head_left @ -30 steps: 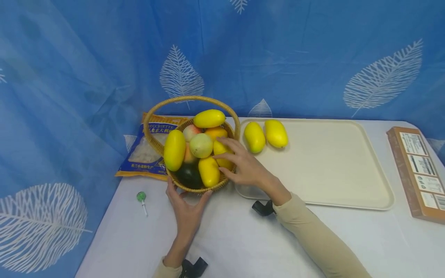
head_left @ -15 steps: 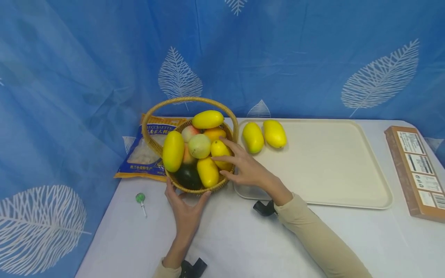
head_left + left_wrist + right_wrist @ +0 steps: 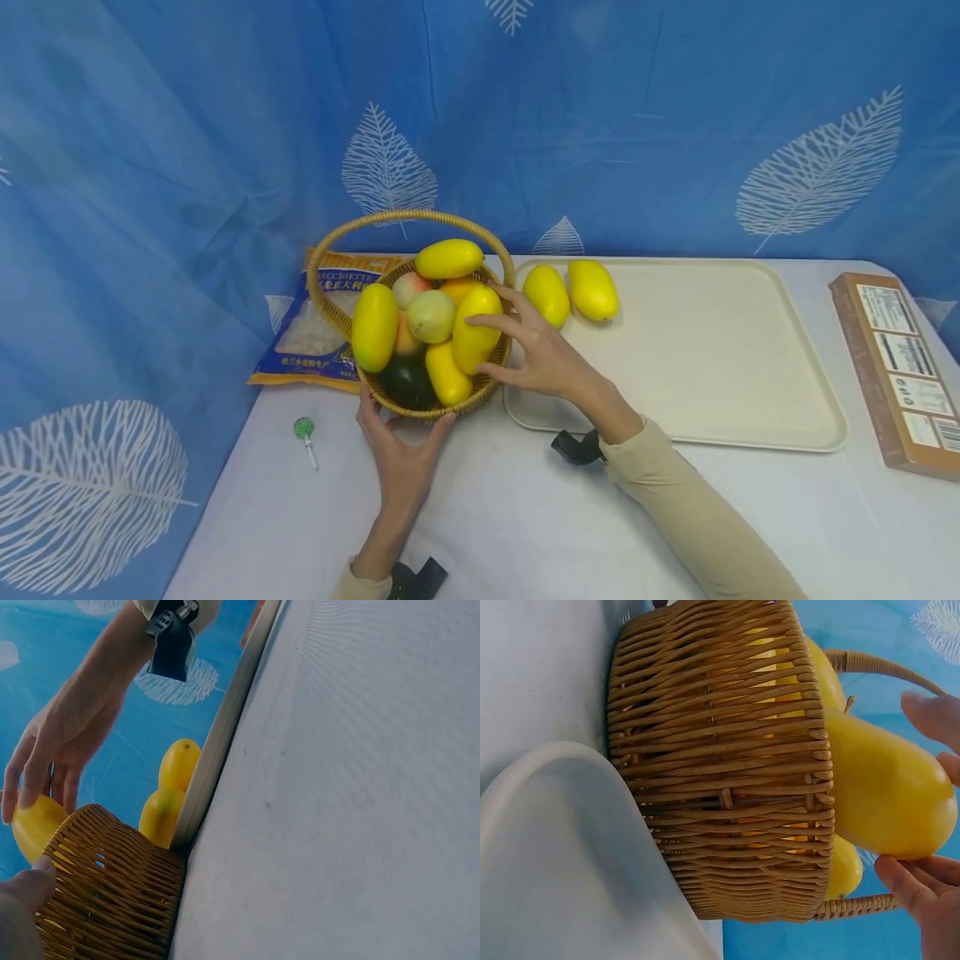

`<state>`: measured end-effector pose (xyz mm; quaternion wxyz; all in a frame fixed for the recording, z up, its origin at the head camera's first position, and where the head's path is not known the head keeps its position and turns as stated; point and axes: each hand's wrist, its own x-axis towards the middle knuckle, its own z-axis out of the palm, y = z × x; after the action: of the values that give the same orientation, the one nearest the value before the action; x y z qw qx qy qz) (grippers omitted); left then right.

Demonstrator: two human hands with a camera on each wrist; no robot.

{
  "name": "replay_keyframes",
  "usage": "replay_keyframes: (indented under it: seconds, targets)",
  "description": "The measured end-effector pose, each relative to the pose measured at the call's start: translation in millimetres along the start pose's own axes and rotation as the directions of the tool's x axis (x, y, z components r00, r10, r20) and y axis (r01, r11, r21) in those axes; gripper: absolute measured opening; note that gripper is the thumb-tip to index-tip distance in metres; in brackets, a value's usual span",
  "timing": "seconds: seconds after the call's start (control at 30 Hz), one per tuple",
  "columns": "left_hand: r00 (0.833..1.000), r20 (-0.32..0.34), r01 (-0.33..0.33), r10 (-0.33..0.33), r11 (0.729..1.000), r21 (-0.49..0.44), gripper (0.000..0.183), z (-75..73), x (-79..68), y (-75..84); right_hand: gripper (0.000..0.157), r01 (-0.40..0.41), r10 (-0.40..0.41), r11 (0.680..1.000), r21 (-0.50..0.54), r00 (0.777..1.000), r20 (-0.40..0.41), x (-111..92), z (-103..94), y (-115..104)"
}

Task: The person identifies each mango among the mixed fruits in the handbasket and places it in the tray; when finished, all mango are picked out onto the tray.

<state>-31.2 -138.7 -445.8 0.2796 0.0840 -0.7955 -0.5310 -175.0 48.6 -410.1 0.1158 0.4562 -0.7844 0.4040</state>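
Note:
A wicker basket (image 3: 474, 403) with a tall handle stands left of centre in the head view, full of fruit. My left hand (image 3: 403, 454) holds its near side, thumb and fingers spread along the rim. With thumb and fingertips, my right hand (image 3: 543, 354) grips a yellow mango (image 3: 476, 333) at the basket's right side. In the right wrist view this mango (image 3: 889, 787) sticks out above the rim. Around it lie a pale green round fruit (image 3: 431, 317), more yellow mangoes (image 3: 375, 327), a peach-like fruit (image 3: 412, 289) and a dark green fruit (image 3: 408, 382).
A cream tray (image 3: 697, 358) lies right of the basket, with two mangoes (image 3: 593, 290) on its far left corner. Behind the basket is a blue and orange pasta bag (image 3: 311, 333). A green lollipop (image 3: 303, 429) lies at left, a brown box (image 3: 896, 375) at far right.
The mango in my right hand has risen a little and now overlaps the neighbouring mango. My right hand has shifted slightly with it. The left hand stays on the basket.

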Motion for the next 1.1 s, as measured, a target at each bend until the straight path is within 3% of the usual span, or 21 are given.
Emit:
replay_keyframes:
  seconds: [0.17,0.37,0.73,0.87,1.1]
  targets:
    - [1.0,-0.004,-0.004,0.004,1.0,0.003,0.113,-1.3,-0.4,-0.6,0.068,-0.007,0.007,1.0,0.018,1.0,-0.008,1.0,-0.5,-3.2]
    - [1.0,-0.009,0.009,-0.009,1.0,0.01,0.112,-2.6,-1.0,-0.9,0.06,0.026,-0.025,0.999,0.033,0.999,-0.038,2.9,-6.2,-9.8]
    - [1.0,-0.005,0.019,-0.019,1.0,0.005,0.113,-0.7,-0.7,0.7,0.065,0.067,-0.048,0.994,0.087,0.977,-0.207,3.2,-54.6,-21.9]
    - [1.0,-0.01,0.016,-0.016,1.0,-0.006,0.114,0.9,-1.2,-4.7,0.064,0.026,-0.004,0.997,0.075,0.958,-0.285,-2.1,-76.0,-14.6]
    - [1.0,-0.01,0.028,-0.027,0.999,0.016,0.118,2.4,-2.7,-33.4,0.066,-0.093,0.126,0.99,0.105,0.914,-0.384,-16.7,-107.3,9.3]
